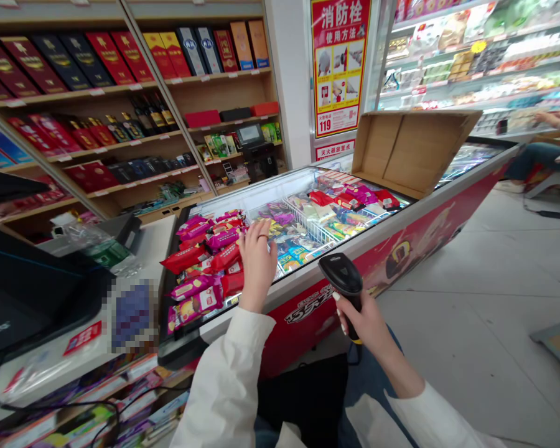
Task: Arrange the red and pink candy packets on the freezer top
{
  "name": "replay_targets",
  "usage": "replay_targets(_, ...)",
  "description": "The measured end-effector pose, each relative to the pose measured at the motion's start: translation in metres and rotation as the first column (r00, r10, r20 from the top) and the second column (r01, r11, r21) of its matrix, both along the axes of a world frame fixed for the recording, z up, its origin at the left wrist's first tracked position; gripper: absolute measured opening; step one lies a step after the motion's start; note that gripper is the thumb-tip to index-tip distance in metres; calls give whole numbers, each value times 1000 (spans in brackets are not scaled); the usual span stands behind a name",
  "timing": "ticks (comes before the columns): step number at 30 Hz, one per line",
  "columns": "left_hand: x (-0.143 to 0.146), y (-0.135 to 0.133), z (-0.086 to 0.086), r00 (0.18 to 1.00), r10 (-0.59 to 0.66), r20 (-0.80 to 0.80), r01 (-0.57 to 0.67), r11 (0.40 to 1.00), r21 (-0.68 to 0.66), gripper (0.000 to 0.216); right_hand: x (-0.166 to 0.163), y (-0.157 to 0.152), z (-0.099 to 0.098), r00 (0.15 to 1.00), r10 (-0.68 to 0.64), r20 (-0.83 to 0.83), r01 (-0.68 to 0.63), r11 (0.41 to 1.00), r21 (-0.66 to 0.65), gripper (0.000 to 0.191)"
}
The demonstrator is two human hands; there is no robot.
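Observation:
My right hand [364, 316] is wrapped around the grip of a black barcode scanner [340, 274], its head tilted up and to the left. The scanner is held in front of the side of a chest freezer [280, 330]. Over the freezer's near edge, my left hand [257, 256] is open with its fingers stretched out, a ring on one of them. Beside it lie several red ice cream packets [226, 256] and purple ice cream packets [196, 305], heaped on the freezer's left end. Whether my left fingertips touch a packet I cannot tell.
An open cardboard box [401, 152] stands on the freezer's far part, with wire baskets [308, 225] of wrapped goods inside the freezer. At left, a counter [156, 249] holds a plastic bottle [105, 249] and a black monitor [23, 298]. A seated person [536, 162] is at far right.

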State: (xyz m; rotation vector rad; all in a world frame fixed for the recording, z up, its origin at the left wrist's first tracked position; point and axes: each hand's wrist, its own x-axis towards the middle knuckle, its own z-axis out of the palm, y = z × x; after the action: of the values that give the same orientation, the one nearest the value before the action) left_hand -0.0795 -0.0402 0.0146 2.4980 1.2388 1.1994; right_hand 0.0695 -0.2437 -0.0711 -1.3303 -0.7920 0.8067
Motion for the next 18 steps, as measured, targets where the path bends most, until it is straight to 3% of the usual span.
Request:
replay_targets(4, 88, 22, -2, 968, -251, -24, 248, 965, -87, 64, 17, 3, -12, 999, -31, -16, 30, 999, -42, 49)
replay_targets(9, 183, 85, -6, 942, -286, -178, 254, 950, -181, 70, 40, 4, -27, 992, -110, -55, 106, 992, -68, 50)
replay_targets(14, 230, 143, -9, 936, -300, -181, 266, 945, -190, 65, 58, 6, -41, 995, -97, -36, 92, 987, -135, 54)
replay_targets(18, 245, 162, -10, 923, -351, -157, 320, 927, -195, 58, 57, 8, -43, 989, -145, -24, 140, 980, -144, 52)
